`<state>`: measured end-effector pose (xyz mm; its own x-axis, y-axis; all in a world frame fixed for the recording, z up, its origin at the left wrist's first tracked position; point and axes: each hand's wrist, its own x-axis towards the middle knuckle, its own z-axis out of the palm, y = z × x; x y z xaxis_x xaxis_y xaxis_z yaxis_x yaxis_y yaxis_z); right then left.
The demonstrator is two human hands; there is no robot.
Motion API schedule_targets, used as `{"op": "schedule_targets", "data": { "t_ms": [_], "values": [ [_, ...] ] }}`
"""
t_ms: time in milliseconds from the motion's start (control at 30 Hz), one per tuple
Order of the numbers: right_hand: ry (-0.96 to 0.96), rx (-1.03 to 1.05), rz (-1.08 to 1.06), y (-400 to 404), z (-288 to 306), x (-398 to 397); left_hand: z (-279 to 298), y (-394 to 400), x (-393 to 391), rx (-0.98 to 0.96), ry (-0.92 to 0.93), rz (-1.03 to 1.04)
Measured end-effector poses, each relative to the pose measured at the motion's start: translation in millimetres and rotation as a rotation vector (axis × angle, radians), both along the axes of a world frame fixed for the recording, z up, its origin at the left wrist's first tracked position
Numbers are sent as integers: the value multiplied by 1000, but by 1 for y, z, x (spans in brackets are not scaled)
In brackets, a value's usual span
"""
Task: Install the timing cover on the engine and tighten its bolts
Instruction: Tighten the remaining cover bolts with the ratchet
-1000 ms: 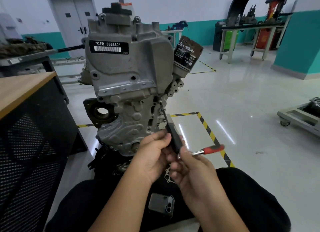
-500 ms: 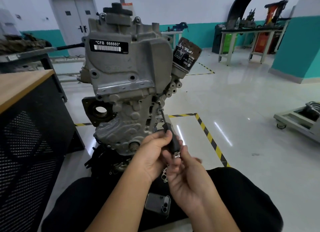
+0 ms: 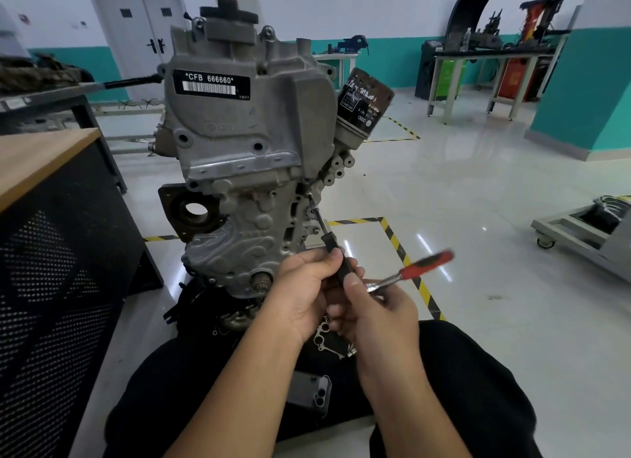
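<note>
Workshop floor, glossy, with the engine (image 3: 246, 157) standing upright before me.
My left hand (image 3: 304, 293) curls around the black extension bar (image 3: 333, 249) on the timing cover (image 3: 249, 136) bolt (image 3: 309, 194); my right hand (image 3: 379, 310) fingers grip the red-handled ratchet (image 3: 416, 269).

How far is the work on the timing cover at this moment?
Done: the grey cast-metal timing cover already sits on the engine. In hand: both hands, left and right, hold the red-handled ratchet with its black extension on a bolt at the cover's right edge. Left: any remaining bolts; their tightness cannot be told.
</note>
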<state>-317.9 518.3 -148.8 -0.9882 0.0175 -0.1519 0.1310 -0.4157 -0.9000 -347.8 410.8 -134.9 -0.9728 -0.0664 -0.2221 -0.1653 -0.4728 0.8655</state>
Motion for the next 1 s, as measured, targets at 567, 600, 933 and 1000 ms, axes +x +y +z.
{"op": "schedule_targets", "data": {
  "t_ms": [567,600,933,1000],
  "values": [
    [-48,-201,21,-6,6,5,-5,0,-6,80,43,-26],
    [-171,-449,118,-6,10,5,-6,-3,-6,139,52,-35],
    [-34,-71,-12,-2,4,-1,-4,4,-6,152,45,-51],
    [-284,-644,130,1,14,-2,-1,3,-5,251,69,-73]
  ]
}}
